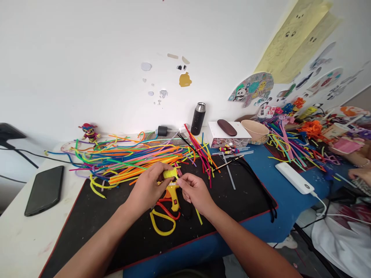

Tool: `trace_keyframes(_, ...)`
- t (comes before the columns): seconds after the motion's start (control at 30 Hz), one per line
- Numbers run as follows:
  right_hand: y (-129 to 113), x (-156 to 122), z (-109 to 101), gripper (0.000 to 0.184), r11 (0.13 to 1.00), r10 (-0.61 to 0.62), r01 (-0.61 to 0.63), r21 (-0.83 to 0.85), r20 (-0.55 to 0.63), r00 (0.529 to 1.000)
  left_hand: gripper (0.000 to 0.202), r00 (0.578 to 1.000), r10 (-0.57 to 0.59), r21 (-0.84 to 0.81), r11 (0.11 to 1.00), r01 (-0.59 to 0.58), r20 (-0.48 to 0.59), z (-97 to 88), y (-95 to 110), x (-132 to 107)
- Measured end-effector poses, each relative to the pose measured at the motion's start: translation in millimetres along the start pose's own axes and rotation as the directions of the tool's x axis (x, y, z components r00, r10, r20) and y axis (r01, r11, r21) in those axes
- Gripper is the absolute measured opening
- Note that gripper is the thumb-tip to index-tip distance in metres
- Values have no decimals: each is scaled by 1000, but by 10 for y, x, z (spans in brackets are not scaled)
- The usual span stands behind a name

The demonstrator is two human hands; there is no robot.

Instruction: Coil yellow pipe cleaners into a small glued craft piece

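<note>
Here's the yellow coil (170, 174), right between the two grips, just over the glue gun (174, 200) on the black mat (116, 220): the left grip (148, 184) clamps it between thumb and fingers, and the right grip (197, 190) pinches at its right end. It's bright yellow, wound in close, ridged loops, a short stubby roll.
</note>
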State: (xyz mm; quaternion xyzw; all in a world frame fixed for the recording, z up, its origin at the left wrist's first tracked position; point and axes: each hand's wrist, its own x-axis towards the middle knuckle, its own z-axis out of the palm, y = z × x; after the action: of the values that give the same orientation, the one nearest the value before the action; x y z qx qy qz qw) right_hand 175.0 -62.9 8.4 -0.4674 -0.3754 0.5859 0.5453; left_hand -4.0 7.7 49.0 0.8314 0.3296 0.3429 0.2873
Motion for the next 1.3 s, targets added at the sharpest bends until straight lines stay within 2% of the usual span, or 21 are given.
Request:
trace_keyframes(0.43,-70,-22,49,43,998,-15,17,-64,41,999,18,974,228,175,958,-225,6,101,-161,-4)
trace_keyframes(0.57,-143,4,13,43,996,-34,37,-83,36,999,16,968,248,183,951,-249,28,118,-180,-3)
trace_keyframes(0.97,-425,87,-29,44,989,-85,87,-117,21,996,14,978,187,61,979,-193,88,166,-181,6)
trace_keyframes(1.2,-423,104,3,45,992,-92,93,-91,17,996,10,1000,1,-84,997,0,16,91,-124,7)
trace_keyframes(1.3,-357,83,-19,43,992,-78,80,-99,22,997,13,1000,-19,-92,996,19,-5,80,-129,8)
